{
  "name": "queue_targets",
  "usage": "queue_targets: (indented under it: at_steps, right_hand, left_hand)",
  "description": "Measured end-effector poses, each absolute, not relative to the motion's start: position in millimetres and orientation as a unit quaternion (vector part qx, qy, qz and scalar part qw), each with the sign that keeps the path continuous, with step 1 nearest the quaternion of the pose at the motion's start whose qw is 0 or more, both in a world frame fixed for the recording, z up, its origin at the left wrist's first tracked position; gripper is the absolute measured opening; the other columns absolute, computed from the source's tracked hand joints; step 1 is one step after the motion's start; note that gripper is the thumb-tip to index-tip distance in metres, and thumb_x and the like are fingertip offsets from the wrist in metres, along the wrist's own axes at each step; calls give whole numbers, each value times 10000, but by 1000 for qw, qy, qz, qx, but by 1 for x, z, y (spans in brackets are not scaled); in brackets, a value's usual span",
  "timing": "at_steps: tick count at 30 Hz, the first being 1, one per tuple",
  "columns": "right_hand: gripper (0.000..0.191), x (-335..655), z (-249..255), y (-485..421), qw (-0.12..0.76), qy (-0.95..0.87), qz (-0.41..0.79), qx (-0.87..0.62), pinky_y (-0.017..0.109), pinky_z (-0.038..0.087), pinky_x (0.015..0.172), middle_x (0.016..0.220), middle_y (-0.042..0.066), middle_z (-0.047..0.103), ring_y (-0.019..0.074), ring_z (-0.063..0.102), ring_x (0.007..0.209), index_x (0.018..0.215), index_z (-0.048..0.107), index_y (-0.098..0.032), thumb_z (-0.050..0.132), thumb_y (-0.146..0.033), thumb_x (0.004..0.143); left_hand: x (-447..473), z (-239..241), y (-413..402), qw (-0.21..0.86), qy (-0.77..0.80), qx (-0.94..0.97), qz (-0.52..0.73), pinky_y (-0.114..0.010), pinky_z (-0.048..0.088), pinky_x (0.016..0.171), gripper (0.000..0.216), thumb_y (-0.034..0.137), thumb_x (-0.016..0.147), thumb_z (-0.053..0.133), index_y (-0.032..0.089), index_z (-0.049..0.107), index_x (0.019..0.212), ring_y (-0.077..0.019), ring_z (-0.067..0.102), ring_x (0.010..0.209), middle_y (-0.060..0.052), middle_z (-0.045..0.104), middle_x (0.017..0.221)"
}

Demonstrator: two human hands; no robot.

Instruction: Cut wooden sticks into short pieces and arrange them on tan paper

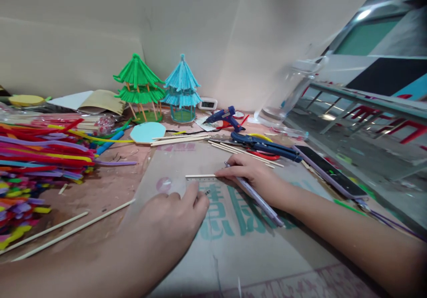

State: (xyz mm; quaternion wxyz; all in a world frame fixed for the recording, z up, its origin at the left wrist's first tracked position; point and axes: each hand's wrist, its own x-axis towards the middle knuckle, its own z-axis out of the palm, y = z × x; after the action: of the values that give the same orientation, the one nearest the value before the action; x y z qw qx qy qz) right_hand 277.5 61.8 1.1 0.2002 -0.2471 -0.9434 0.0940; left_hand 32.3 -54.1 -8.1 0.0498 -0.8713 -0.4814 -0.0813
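1. The right grip (253, 173) is clenched around a pen (256, 198), whose barrel slants back over the wrist. Its fingertips rest on the right end of a short stick (200, 176).
2. The short stick lies flat on the cardboard sheet (240, 244), right beside the far edge of a clear ruler (202, 180).
3. The left grip (173, 213) is half curled, knuckles up, with its fingertips pressed down just beside the ruler. Whether it pinches anything I cannot tell.
4. Risk, as I judge it: the stick is light and round, so a sideways push from either hand could roll it off the ruler's edge. The ruler could also skate on the smooth cardboard.
5. The pen tip is hidden under the fingers, so where it meets the stick cannot be seen.
6. Just beyond the right grip lie loose sticks (247, 152) and blue cutters (267, 146). A forward reach could knock them.
7. Farther out on the bench (100, 187):
   - a glue gun (225, 116)
   - a phone (328, 171)
   - two long skewers (73, 227)
   - a heap of pipe cleaners (36, 155)
   - a green pavilion (138, 86) and a blue pavilion (182, 89), well apart from both hands
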Motion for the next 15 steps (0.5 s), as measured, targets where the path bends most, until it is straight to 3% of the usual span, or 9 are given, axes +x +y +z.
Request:
queue_targets:
  at_steps: [4,15]
  right_hand:
    - [271,277,1,62,191,-941,111,-256,298,448,721,886,56,624,195,600,826,1150,806,-214,570,-293,1045]
    - [258,278,4,61,192,-941,99,-259,298,468,714,886,56,632,197,618,826,1136,798,-233,560,-272,1044]
  left_hand:
    - [36,-6,-53,44,-488,-869,-73,-404,563,735,387,0,853,480,200,674,1122,-192,678,652,-188,646,1409]
    - [32,-8,-50,20,-482,-870,-104,-383,568,689,364,58,872,537,232,665,1165,-203,702,670,-159,615,1469]
